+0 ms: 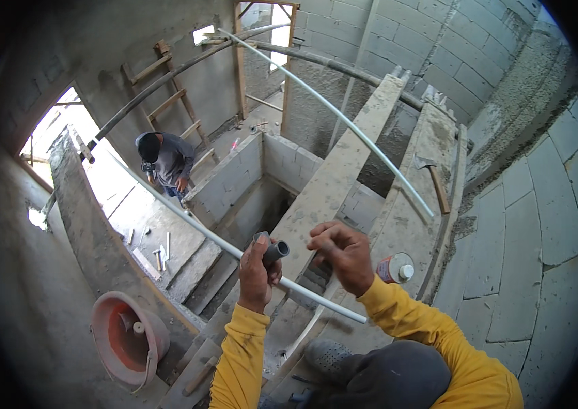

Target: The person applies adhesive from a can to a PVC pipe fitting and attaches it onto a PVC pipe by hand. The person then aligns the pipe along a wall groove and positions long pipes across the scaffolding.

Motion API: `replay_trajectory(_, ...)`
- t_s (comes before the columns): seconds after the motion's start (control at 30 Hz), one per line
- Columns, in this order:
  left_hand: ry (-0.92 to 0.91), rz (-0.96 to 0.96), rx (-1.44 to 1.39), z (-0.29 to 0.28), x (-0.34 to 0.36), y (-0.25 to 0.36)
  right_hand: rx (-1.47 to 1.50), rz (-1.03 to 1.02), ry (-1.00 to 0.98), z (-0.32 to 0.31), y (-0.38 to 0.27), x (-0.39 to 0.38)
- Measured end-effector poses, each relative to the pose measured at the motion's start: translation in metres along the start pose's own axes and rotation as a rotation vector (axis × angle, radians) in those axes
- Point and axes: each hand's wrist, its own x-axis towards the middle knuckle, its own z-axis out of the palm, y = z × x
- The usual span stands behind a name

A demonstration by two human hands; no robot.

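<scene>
The left hand (257, 271) is closed around a short grey pipe fitting (273, 250), a stubby dark-grey sleeve with a round open mouth tilted up and to the right. It sits just above the long white pipe (200, 230) that runs slantwise under both hands. The right hand (343, 252) hovers just right of the fitting, fingers curled with tips pinched together, holding nothing that can be made out. Right of that hand, a small can with a white cap (396, 267) stands on the concrete plank (343, 170).
</scene>
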Motion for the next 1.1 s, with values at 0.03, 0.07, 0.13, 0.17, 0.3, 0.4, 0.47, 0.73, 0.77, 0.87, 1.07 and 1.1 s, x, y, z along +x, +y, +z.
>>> replay_trajectory(0.03,0.011,0.004,0.005,-0.005,0.002,0.000,0.018,0.000,0.006,-0.002,-0.004,0.000)
replay_trajectory(0.07,-0.053,-0.018,-0.080,-0.010,0.003,-0.001,0.026,0.004,-0.001,-0.002,-0.006,0.000)
replay_trajectory(0.13,-0.112,-0.060,-0.172,-0.010,0.003,-0.004,-0.056,0.073,-0.018,-0.003,-0.007,-0.004)
replay_trajectory(0.17,-0.102,-0.069,-0.168,-0.010,0.005,-0.005,-0.049,0.084,-0.016,-0.001,-0.006,-0.003)
replay_trajectory(0.3,-0.093,-0.059,0.069,-0.005,-0.002,-0.003,-0.096,0.081,-0.084,0.014,-0.005,-0.004)
replay_trajectory(0.4,-0.081,-0.071,0.124,-0.002,-0.004,-0.006,-0.273,0.194,-0.209,0.011,-0.007,-0.002)
replay_trajectory(0.47,-0.117,-0.062,0.161,0.001,-0.005,-0.009,-0.213,0.155,-0.289,0.013,0.001,-0.003)
replay_trajectory(0.73,-0.106,0.227,0.522,-0.008,-0.003,-0.029,-0.210,0.240,-0.299,0.000,0.012,-0.009)
replay_trajectory(0.77,-0.056,0.258,0.550,-0.013,-0.003,-0.029,-0.137,0.267,-0.343,-0.005,0.012,-0.006)
replay_trajectory(0.87,0.090,0.151,0.374,-0.006,-0.002,-0.015,-0.382,0.175,-0.098,-0.055,-0.001,-0.009)
replay_trajectory(1.07,0.026,0.141,0.332,-0.012,0.006,0.003,-1.664,0.243,0.299,-0.233,0.041,-0.063)
replay_trajectory(1.1,0.007,0.129,0.321,-0.013,0.006,0.000,-1.666,0.254,0.292,-0.235,0.047,-0.071)
